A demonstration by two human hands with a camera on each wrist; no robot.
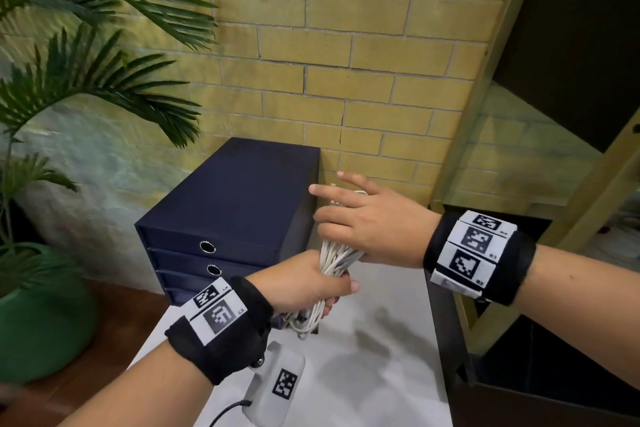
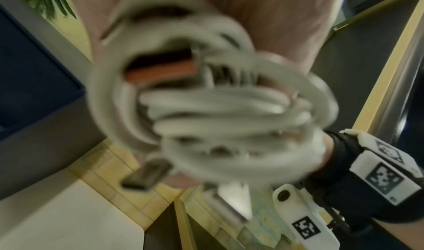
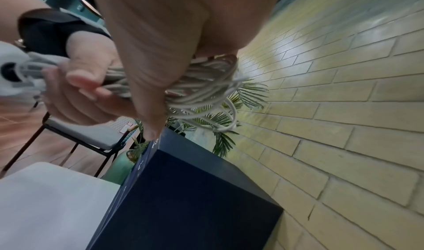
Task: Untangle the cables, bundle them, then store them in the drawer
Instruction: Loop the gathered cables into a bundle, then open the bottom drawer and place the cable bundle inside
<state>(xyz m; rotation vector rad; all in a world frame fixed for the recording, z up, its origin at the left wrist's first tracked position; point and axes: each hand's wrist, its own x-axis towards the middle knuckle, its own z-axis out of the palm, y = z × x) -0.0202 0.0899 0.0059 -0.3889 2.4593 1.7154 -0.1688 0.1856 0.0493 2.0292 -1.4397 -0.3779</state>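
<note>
A bundle of white cables (image 1: pixel 334 258) stands upright between my two hands, above the white table (image 1: pixel 374 374). My left hand (image 1: pixel 341 293) grips its lower part, with loops and plugs hanging below the fist. My right hand (image 1: pixel 332 215) holds the upper part, index and middle fingers stretched out and the other fingers curled on the strands. The left wrist view shows the coiled cables (image 2: pixel 229 112) blurred and close, with metal plugs (image 2: pixel 146 174) sticking out. The right wrist view shows the loops (image 3: pixel 206 83) fanning out past my palm. The navy drawer unit (image 1: pixel 235 198) stands just left, its visible drawers closed.
A brick wall (image 1: pixel 346 45) runs behind the drawer unit. A palm (image 1: pixel 86 80) in a green pot (image 1: pixel 41 315) stands at the left. A yellow shelf frame (image 1: pixel 485 114) rises at the right. In the right wrist view, a grey chair (image 3: pixel 87 136) stands beyond the table.
</note>
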